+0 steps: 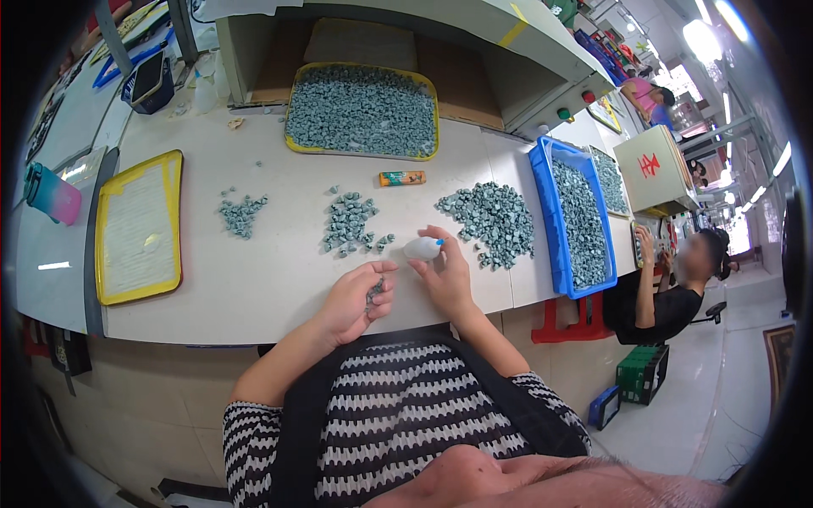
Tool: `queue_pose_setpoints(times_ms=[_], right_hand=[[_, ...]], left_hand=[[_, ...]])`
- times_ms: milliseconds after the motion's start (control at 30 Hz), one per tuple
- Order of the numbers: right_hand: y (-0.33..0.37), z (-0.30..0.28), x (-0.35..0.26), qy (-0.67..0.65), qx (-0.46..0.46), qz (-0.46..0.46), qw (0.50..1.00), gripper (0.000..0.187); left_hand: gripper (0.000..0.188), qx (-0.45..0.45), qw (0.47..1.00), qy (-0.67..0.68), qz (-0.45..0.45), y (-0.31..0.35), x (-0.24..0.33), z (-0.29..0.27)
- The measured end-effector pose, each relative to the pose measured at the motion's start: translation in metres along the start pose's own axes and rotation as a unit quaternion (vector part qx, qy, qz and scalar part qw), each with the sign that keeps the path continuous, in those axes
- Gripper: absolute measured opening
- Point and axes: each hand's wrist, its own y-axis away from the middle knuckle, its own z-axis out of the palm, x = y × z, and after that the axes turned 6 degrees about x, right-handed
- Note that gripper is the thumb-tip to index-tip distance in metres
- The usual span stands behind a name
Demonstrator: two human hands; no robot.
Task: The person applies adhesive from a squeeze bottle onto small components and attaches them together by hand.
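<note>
My left hand is cupped near the table's front edge, its fingers curled around several small grey-green pieces. Just to its right, my right hand grips a small white squeeze bottle with a blue tip, held tilted above the table. Beyond my hands lies a loose cluster of grey-green pieces. A smaller cluster is farther left, and a larger pile spreads to the right. An orange and green tube-shaped item lies behind the middle cluster.
A yellow-rimmed tray full of pieces sits partly inside a box-like station. At left lies a yellow tray with a white lining. A blue bin of pieces stands right. A bottle is far left; a co-worker sits right.
</note>
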Motion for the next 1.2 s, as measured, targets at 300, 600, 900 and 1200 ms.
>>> queue_pose_setpoints(times_ms=[300,600,900,1200], right_hand=[[-0.004,-0.011,0.0,-0.025,-0.077,-0.078,0.994,0.042],[-0.007,-0.016,-0.008,0.008,-0.068,-0.115,0.991,0.043],[-0.008,-0.022,-0.013,0.031,-0.062,-0.125,0.99,0.047],[-0.013,-0.03,-0.006,0.089,-0.028,-0.191,0.977,0.043]], left_hand=[[0.018,-0.028,0.999,-0.044,0.014,-0.003,-0.002,-0.012],[0.03,-0.02,0.999,-0.019,0.023,0.0,0.002,-0.002],[0.009,-0.011,0.999,-0.026,0.04,0.0,0.0,-0.002],[0.023,-0.055,0.998,-0.012,0.026,-0.001,0.0,-0.01]])
